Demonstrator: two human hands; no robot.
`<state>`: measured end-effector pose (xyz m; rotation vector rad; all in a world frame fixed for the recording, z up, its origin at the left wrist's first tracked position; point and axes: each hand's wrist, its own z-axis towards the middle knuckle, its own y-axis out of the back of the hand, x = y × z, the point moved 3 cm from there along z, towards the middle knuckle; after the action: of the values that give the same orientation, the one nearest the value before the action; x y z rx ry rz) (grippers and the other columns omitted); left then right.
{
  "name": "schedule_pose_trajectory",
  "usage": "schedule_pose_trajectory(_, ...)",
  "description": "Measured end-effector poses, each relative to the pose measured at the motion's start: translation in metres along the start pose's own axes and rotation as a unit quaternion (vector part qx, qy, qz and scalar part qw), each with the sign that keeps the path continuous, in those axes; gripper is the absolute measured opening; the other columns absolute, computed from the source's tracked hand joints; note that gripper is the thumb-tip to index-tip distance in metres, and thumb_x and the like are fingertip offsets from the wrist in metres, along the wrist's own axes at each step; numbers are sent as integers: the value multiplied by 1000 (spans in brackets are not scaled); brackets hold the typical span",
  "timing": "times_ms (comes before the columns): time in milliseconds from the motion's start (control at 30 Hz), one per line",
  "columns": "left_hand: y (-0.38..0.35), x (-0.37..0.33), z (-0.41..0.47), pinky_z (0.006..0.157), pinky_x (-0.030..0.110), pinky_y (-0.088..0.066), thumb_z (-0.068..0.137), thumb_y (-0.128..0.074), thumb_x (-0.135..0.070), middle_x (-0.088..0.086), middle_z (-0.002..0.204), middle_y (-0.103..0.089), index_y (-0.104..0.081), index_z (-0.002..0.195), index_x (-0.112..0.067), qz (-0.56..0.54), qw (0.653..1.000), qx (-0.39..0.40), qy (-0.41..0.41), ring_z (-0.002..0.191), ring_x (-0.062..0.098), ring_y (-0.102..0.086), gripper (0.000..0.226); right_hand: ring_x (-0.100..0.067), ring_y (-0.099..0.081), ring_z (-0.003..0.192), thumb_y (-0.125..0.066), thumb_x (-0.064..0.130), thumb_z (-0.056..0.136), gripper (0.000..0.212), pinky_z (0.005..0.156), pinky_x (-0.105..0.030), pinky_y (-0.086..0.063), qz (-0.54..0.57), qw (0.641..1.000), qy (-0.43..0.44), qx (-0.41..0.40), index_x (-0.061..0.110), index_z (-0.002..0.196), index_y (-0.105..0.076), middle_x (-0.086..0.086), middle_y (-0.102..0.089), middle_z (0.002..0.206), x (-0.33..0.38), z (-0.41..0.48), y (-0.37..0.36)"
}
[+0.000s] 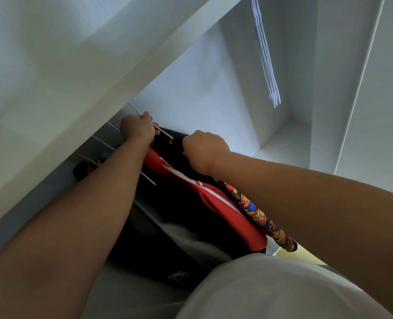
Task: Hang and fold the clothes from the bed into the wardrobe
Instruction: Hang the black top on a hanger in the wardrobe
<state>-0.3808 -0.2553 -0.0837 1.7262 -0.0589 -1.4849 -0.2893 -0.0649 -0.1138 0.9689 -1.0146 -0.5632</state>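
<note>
Inside the white wardrobe (214, 93) my left hand (137, 128) grips the top of a white hanger (164, 132) up near the rail. My right hand (203, 147) holds the dark garment (174, 146) on that hanger by its shoulder. Below hang a red garment with white stripes (214, 203) and a multicoloured patterned one (253, 210) lying under my right forearm. More dark clothes (168, 238) hang lower down. The rail itself is hidden behind the wardrobe's top panel.
Several empty white hangers (265, 54) hang at the upper right of the wardrobe. Further white hangers (103, 143) show to the left of my left arm. A white side panel (333, 88) stands at the right. My light shirt (271, 288) fills the bottom of the view.
</note>
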Motion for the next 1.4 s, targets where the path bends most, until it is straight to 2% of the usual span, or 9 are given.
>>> schedule_pose_trajectory(267,8,-26,-23,62,33,-60,99,-54,-25,17,82,-75,-68,100,6,204,978,15,-25,66,27,-73,34,-17,-46,55,-60,19,98,43,50,-28,-36,24,998,-4,65,22,63,-36,0,-44,67,-8,-3,-9)
schedule_pose_trajectory(400,5,-48,-48,63,32,-54,95,-59,-25,11,80,-73,-66,83,1,438,895,16,-86,71,28,-73,29,-16,-46,55,-57,33,101,44,47,-26,-30,38,996,-2,79,20,63,-38,-1,-45,66,-20,-11,-1)
schedule_pose_trajectory(500,-12,-73,-74,64,31,-46,88,-62,-21,7,83,-61,-57,74,-9,500,851,-7,-159,85,33,-66,19,-17,-49,55,-50,37,103,49,48,-27,-29,72,995,-28,61,16,60,-43,-2,-48,62,-40,-24,14)
schedule_pose_trajectory(667,-74,-102,-104,62,33,-56,89,-55,-33,0,67,-71,-74,74,-10,323,922,107,-183,63,21,-65,33,-25,-53,62,-38,37,105,49,54,-28,-34,64,991,-115,33,16,61,-40,-4,-48,66,-92,-56,46)
schedule_pose_trajectory(767,-119,-114,-128,52,21,-51,92,-58,-35,-4,55,-68,-77,72,-19,180,948,187,-182,43,9,-58,31,-25,-59,65,-35,38,106,49,58,-29,-45,69,981,-179,5,16,64,-47,-4,-54,69,-132,-85,69)
schedule_pose_trajectory(933,-192,-127,-140,56,25,-51,97,-59,-29,3,82,-74,-72,85,-16,53,954,271,-115,54,11,-65,22,-22,-53,60,-36,40,105,46,55,-28,-40,51,965,-255,-36,15,74,-58,-4,-54,68,-189,-125,103)
schedule_pose_trajectory(1100,-241,-137,-127,85,41,-59,102,-46,-41,-1,74,-68,-66,107,-6,25,969,246,-10,85,27,-75,41,-28,-57,64,-40,41,104,46,55,-29,-38,49,957,-281,-52,15,67,-50,-4,-55,66,-220,-136,116)
schedule_pose_trajectory(1267,-262,-133,-112,59,29,-53,95,-56,-30,-1,57,-65,-66,69,-16,-10,972,232,-22,49,9,-65,32,-33,-58,69,-42,43,103,45,60,-31,-44,56,954,-287,-64,16,67,-49,-4,-55,69,-223,-123,119)
schedule_pose_trajectory(1400,-262,-127,-105,52,22,-51,89,-62,-20,1,54,-66,-71,64,-13,-45,973,225,-16,45,8,-63,28,-32,-57,68,-41,43,103,46,59,-31,-40,55,951,-296,-70,16,67,-49,-3,-53,68,-224,-114,119)
